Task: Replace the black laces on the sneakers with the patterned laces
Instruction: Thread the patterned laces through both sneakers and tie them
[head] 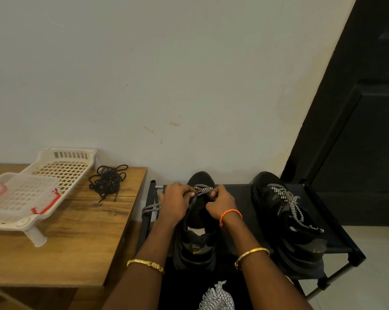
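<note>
Patterned lace pinched between left hand and right hand.

Grained wooden table, perforated plastic tray, matt black sneakers.

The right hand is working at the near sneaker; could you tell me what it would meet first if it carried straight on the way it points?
The right hand points leftward, so it would probably meet the left hand first, across the patterned lace both pinch; depth is uncertain.
</note>
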